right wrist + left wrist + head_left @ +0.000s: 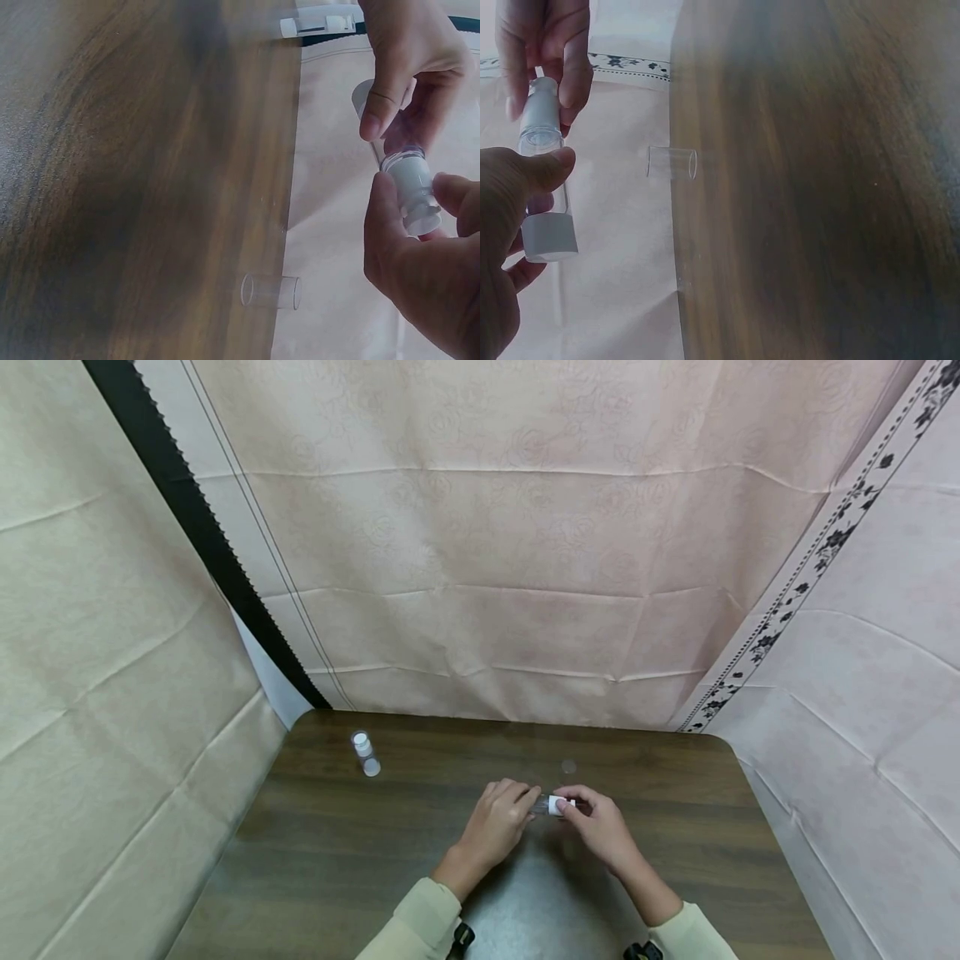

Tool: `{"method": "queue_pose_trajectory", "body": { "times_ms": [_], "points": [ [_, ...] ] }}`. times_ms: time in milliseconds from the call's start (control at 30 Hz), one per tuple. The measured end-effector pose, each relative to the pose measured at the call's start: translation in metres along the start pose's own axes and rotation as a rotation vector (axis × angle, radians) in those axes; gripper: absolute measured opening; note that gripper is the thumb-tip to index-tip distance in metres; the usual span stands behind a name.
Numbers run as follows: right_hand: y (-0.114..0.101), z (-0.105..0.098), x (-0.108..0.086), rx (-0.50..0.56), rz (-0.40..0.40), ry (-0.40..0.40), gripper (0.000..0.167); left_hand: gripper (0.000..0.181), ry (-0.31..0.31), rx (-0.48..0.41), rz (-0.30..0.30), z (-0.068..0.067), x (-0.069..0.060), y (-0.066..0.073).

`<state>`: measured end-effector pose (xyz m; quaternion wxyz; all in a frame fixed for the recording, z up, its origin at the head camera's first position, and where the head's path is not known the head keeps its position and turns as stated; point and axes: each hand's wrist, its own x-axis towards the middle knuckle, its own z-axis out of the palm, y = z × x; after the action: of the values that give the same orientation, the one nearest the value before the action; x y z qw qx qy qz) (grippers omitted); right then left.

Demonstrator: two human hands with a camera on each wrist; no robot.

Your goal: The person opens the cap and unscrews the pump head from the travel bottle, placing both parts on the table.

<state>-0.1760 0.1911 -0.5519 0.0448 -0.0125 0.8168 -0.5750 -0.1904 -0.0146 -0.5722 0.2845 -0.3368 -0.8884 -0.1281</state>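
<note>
A clear bottle with a white base and a white pump top lies sideways between both hands above the table. The left hand grips its clear body near the base, thumb across it in the left wrist view. The right hand pinches the white top between thumb and fingers. A clear open-ended cap rests on the table behind the hands, apart from both; it shows faintly in the head view and more plainly in the right wrist view.
A second small bottle with white ends lies at the back left of the brown wooden table. Pale cloth hangs behind the table and at both sides, with a black strip at left and a floral band at right.
</note>
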Motion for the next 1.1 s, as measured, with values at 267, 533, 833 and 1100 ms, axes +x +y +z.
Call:
{"method": "queue_pose_trajectory", "body": {
  "times_ms": [267,533,833,1100],
  "points": [
    [-0.002,0.0,-0.001,-0.066,-0.066,0.032,0.019,0.041,0.005,-0.061,-0.026,0.0,-0.001,0.0],
    [-0.003,0.003,-0.005,-0.16,-0.199,0.07,0.025,0.041,0.003,-0.104,-0.054,0.002,-0.003,0.0],
    [0.005,0.003,-0.006,-0.17,-0.356,0.076,0.031,0.039,0.032,-0.105,-0.04,0.001,-0.003,0.002],
    [0.006,0.001,-0.008,-0.15,-0.44,0.075,0.037,0.039,0.021,-0.091,-0.037,0.002,-0.002,0.002]
  ]
}}
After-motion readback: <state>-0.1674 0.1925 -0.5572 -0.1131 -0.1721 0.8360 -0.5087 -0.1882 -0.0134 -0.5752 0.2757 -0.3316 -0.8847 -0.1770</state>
